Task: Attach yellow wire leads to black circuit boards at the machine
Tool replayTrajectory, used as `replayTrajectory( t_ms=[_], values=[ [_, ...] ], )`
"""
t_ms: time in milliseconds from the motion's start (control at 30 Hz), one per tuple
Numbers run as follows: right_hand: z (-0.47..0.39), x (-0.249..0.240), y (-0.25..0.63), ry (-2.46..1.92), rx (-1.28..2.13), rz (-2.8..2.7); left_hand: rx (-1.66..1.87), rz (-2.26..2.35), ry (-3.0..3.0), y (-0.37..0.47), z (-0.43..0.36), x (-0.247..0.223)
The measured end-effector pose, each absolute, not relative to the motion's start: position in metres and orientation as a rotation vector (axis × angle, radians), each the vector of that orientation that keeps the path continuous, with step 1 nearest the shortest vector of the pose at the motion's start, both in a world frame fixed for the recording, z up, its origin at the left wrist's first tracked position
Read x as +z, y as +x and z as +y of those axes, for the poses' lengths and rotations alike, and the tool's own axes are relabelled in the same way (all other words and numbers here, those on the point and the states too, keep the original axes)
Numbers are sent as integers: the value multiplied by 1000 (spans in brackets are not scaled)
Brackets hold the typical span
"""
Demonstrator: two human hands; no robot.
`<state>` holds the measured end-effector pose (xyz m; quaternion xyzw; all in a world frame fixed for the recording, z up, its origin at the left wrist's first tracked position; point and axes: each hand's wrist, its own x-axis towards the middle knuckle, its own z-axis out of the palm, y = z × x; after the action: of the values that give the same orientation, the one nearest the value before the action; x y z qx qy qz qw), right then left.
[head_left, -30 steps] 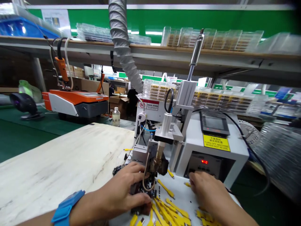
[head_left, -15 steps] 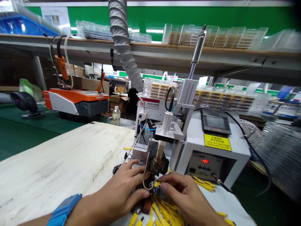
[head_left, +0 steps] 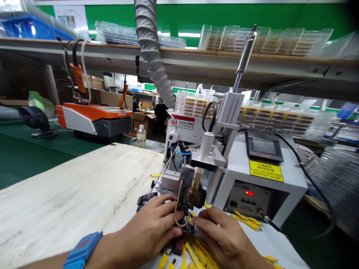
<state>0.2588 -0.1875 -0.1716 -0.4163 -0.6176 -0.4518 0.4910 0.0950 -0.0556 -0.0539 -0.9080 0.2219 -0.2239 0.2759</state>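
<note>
My left hand [head_left: 159, 224], a blue band round its wrist, rests its fingertips and thumb on a small dark circuit board [head_left: 187, 227]. The board lies beneath the tip of a soldering machine's head [head_left: 194, 190] and is partly hidden by the fingers and a curved tube. From the other side, my right hand [head_left: 224, 231] is closed, thumb and forefinger pinching a small yellow plug piece [head_left: 192, 217] at the board. Several yellow plug pieces [head_left: 200, 254] with metal ends lie in a heap below the hands. More dark boards [head_left: 146, 200] sit behind my left hand.
A control box [head_left: 265, 186] with a red display stands at right, with more yellow pieces [head_left: 246, 220] before it. A pale worktop [head_left: 70, 194] stretches left. Beyond it are a bottle [head_left: 141, 136], an orange-grey machine [head_left: 95, 119] and a small fan [head_left: 35, 119]. A grey duct [head_left: 151, 48] hangs overhead.
The view has shifted slightly, so the machine appears further right. My right fingers have drawn in closer around the yellow piece, while my left hand stays at the board.
</note>
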Motion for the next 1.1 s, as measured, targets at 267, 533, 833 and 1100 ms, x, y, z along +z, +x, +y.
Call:
replayTrajectory(
  t_ms=[267,533,833,1100],
  values=[
    [-188,-175,262,-1059,-1013,-1521,-626,621,-2408,96,-56,-54],
    [-191,-173,260,-1149,-1061,-1526,-488,606,-2314,98,-53,-56],
    [-196,-170,260,-1176,-1077,-1499,-526,671,-2404,100,-51,-56],
    [-195,-168,259,-1124,-1078,-1483,-590,720,-2622,98,-57,-49]
  ],
)
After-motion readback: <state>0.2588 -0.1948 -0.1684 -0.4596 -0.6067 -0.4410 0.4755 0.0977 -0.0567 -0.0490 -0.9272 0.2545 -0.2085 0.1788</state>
